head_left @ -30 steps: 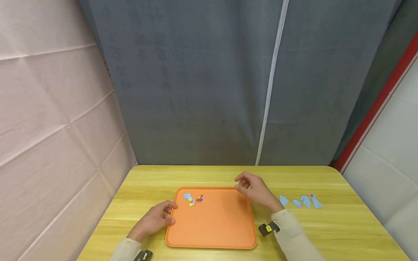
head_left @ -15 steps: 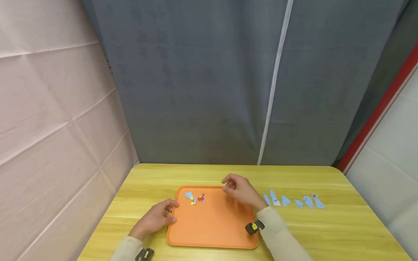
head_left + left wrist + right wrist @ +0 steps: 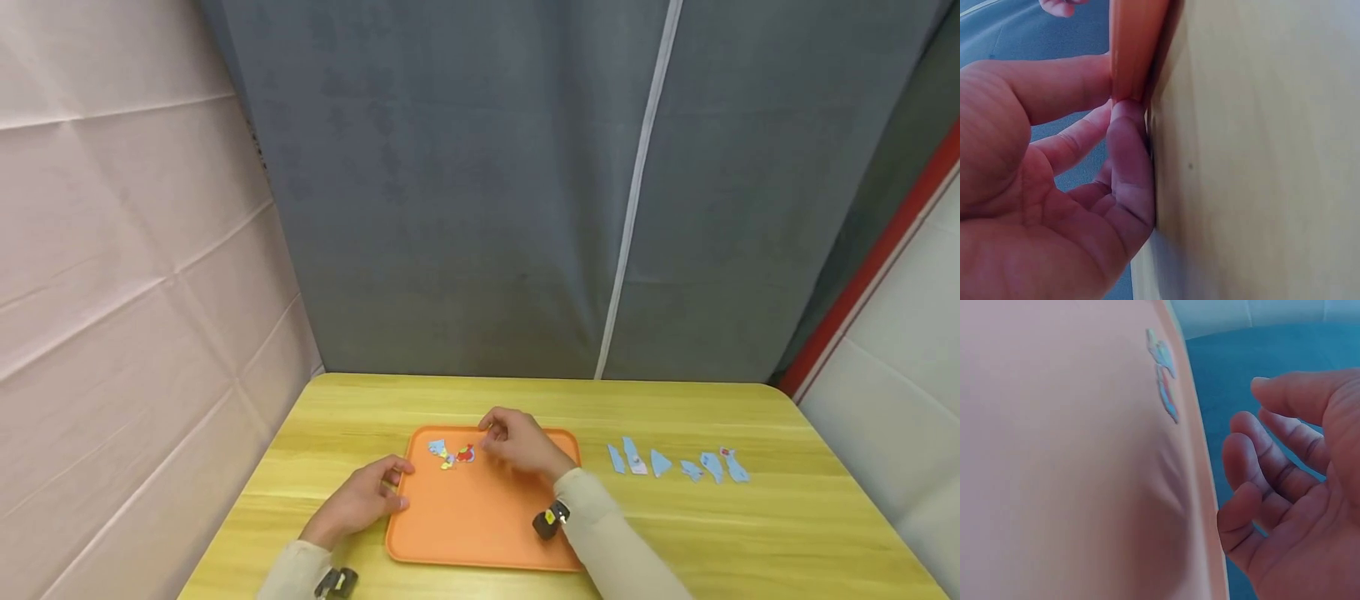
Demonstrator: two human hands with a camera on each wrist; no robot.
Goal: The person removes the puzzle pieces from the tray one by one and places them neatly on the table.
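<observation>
Pieces (image 3: pixel 447 459) on tray (image 3: pixel 465 517), between left hand (image 3: pixel 360 498) and right hand (image 3: pixel 521 443), nearer right.

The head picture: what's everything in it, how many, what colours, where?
tray: 1, orange, on table
tray pieces: too tiny to count; blue, yellow, red; tray's far-left part
loose pieces: 6, mostly pale blue, right of tray
table: 1, yellow, under tray
curtain: 1, grey, behind table
stripe: 1, white, on curtain
left wall: 1, pinkish, left
right wall: 1, white, right
strip: 1, red, beside right wall
wrist gadgets: 2, black, one per wrist
sleeves: 2, cream, both arms
left hand: 1, touching tray's left edge
right hand: 1, above tray's far part
</observation>
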